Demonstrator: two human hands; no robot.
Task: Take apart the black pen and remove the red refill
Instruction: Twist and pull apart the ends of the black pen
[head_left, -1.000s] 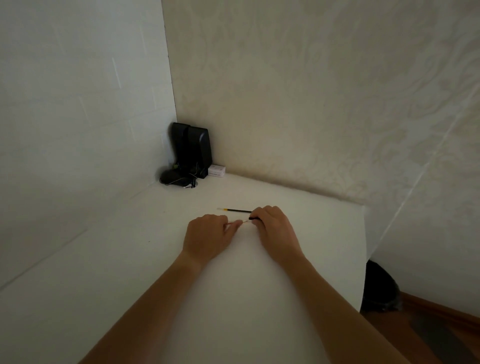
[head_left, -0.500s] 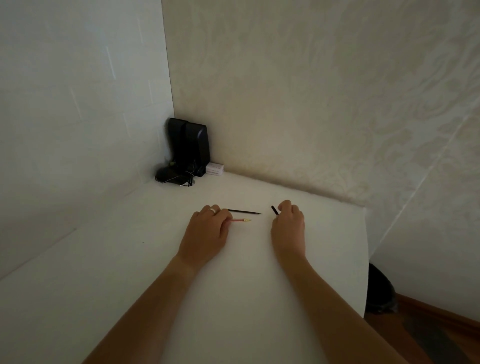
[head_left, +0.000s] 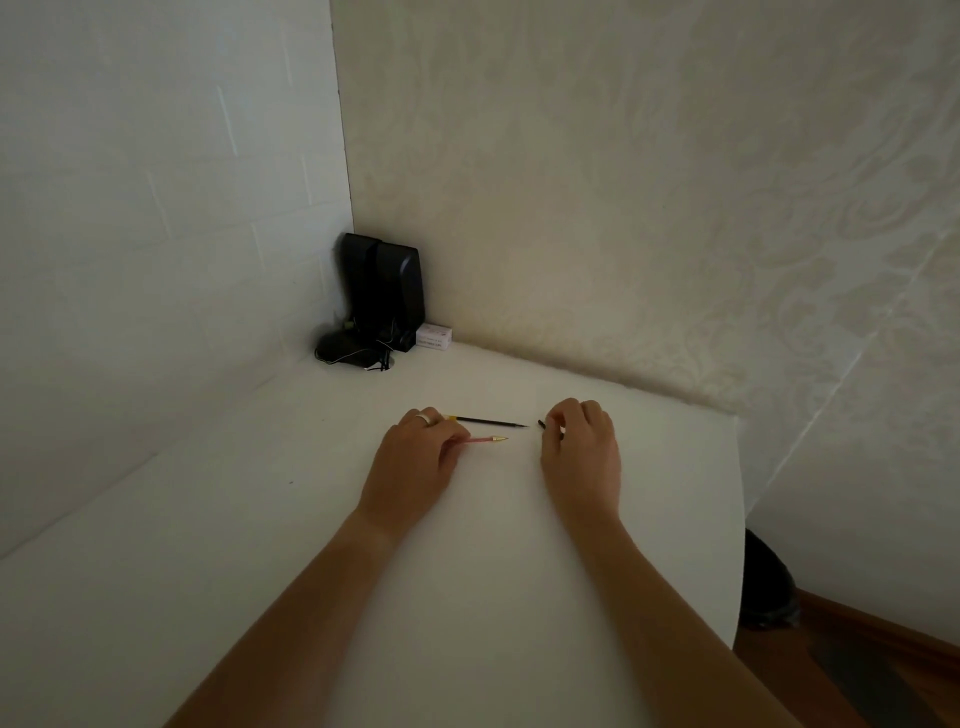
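Note:
My left hand (head_left: 415, 457) rests on the white table (head_left: 260, 519) and pinches the back end of the red refill (head_left: 485, 440), whose gold tip points right. My right hand (head_left: 582, 457) lies about a hand's width to the right, its fingertips closed on a short black pen part (head_left: 542, 424) that sticks out to the left. Just behind the red refill a thin black refill (head_left: 491, 421) with a yellow end lies flat on the table, and neither hand holds it. The rest of the black part is hidden under my fingers.
Two black speakers (head_left: 384, 291) with a tangle of cable (head_left: 353, 353) stand in the far corner, a small white box (head_left: 435, 336) beside them. Walls close the left and back sides. The table's right edge (head_left: 737, 519) drops to a wooden floor with a dark object (head_left: 766, 587).
My hands were together over the pen a second ago. They have pulled apart: the left one has drawn the red refill out, and the right one has carried the black part to the right.

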